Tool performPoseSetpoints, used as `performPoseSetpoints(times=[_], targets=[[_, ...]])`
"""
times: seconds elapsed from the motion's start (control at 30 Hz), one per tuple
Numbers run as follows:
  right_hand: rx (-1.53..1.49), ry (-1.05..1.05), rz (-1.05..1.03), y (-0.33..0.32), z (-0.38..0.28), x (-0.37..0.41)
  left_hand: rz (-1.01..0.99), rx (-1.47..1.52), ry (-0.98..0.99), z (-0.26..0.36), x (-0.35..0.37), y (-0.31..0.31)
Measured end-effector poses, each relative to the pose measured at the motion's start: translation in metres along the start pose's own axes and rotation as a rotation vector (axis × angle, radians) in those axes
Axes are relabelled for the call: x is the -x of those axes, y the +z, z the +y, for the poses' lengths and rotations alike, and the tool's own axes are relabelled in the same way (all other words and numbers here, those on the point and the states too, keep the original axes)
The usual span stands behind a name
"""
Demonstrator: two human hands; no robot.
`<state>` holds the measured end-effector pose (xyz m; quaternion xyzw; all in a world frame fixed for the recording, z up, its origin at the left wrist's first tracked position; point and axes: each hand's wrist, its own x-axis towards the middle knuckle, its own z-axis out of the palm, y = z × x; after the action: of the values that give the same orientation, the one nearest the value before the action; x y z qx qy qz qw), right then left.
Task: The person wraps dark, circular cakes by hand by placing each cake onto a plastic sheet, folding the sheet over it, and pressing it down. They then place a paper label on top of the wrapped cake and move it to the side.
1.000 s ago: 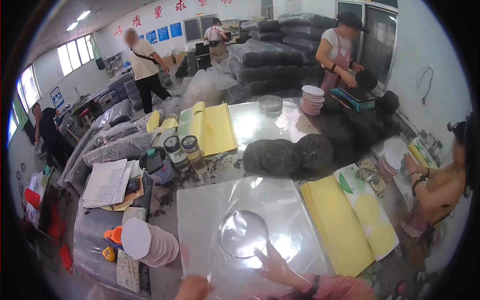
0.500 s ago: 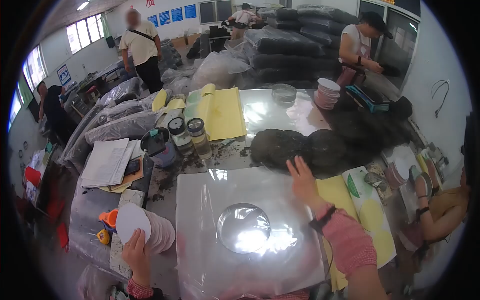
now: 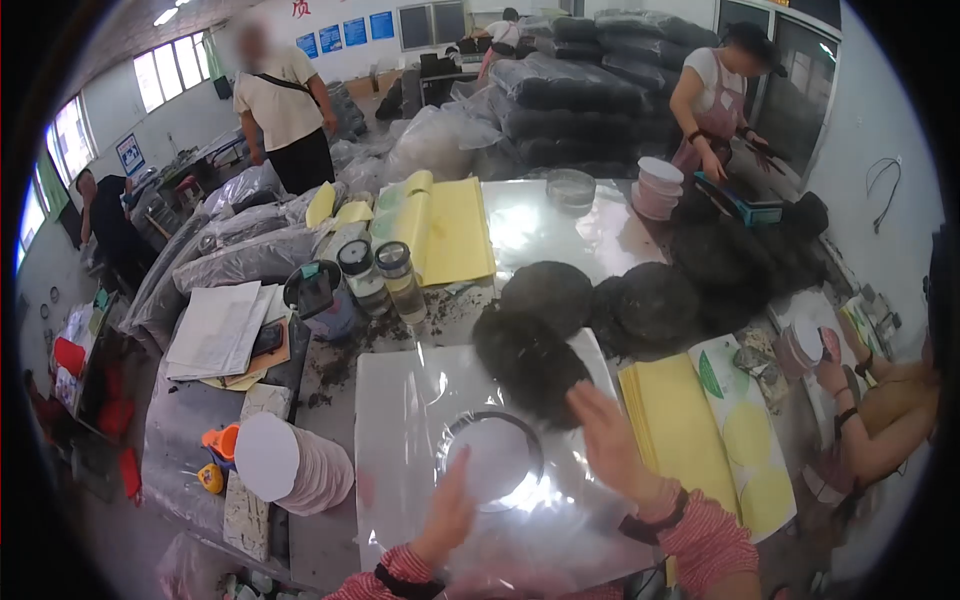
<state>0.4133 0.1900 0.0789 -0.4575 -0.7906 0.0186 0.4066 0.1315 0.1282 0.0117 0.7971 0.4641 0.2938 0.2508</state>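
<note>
A white paper disc (image 3: pixel 495 458) lies inside a dark-rimmed circle (image 3: pixel 537 447) on the clear plastic sheet (image 3: pixel 400 420). My left hand (image 3: pixel 448 515) is at the disc's lower left edge, fingers stretched and slightly blurred. Beyond the circle, a dark, seaweed-like round sheet (image 3: pixel 525 360) hangs tilted over the plastic. My right hand (image 3: pixel 607 440) holds that sheet at its lower right edge, the grip partly smeared by motion. More dark round sheets (image 3: pixel 655 300) are heaped behind. On the left leans a stack of white paper discs (image 3: pixel 315 468).
Two lidded jars (image 3: pixel 402 280) and a cup (image 3: pixel 320 300) stand at the left back. Papers with a phone (image 3: pixel 268 338) lie nearby. Yellow bags (image 3: pixel 660 410) are at the right. A co-worker (image 3: pixel 870 410) sits at far right; another person (image 3: pixel 715 100) stands behind the heap.
My left hand has moved from the white stack to the circle, where a white disc now lies. My right hand has drawn one dark round sheet from the heap toward the circle.
</note>
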Motion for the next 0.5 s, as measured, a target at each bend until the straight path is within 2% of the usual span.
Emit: performPoseSetpoints(times=[0.07, 0.13, 0.2, 0.27, 0.33, 0.37, 0.4, 0.43, 0.47, 0.5], targets=[[0.026, -0.171, -0.159, 0.017, -0.036, 0.04, 0.06, 0.1, -0.122, -0.015, 0.011, 0.005], [0.035, -0.243, -0.377, 0.053, -0.041, 0.09, 0.145, 0.184, -0.22, -0.038, 0.006, 0.008], [0.099, -0.248, -0.377, 0.055, -0.044, 0.091, 0.244, 0.265, -0.309, -0.051, 0.002, 0.006], [-0.069, -0.118, -0.424, 0.042, -0.05, 0.063, 0.247, 0.294, -0.311, -0.047, 0.002, 0.006], [-0.162, -0.075, -0.385, 0.047, -0.059, 0.019, 0.201, -0.171, -0.313, -0.039, -0.002, -0.003], [-0.105, -0.192, -0.442, 0.056, -0.06, -0.003, 0.19, -0.174, -0.303, -0.025, -0.007, -0.015], [-0.048, -0.314, -0.503, 0.065, -0.057, -0.011, 0.06, -0.292, -0.165, -0.006, -0.019, -0.034], [-0.048, -0.315, -0.5, 0.075, -0.049, -0.008, -0.065, -0.41, -0.03, 0.005, -0.034, -0.048], [0.003, -0.317, -0.616, 0.091, -0.041, -0.004, -0.063, -0.414, -0.034, 0.003, -0.05, -0.055], [0.051, -0.319, -0.737, 0.105, -0.036, 0.001, -0.219, -0.42, 0.174, -0.003, -0.066, -0.058]])
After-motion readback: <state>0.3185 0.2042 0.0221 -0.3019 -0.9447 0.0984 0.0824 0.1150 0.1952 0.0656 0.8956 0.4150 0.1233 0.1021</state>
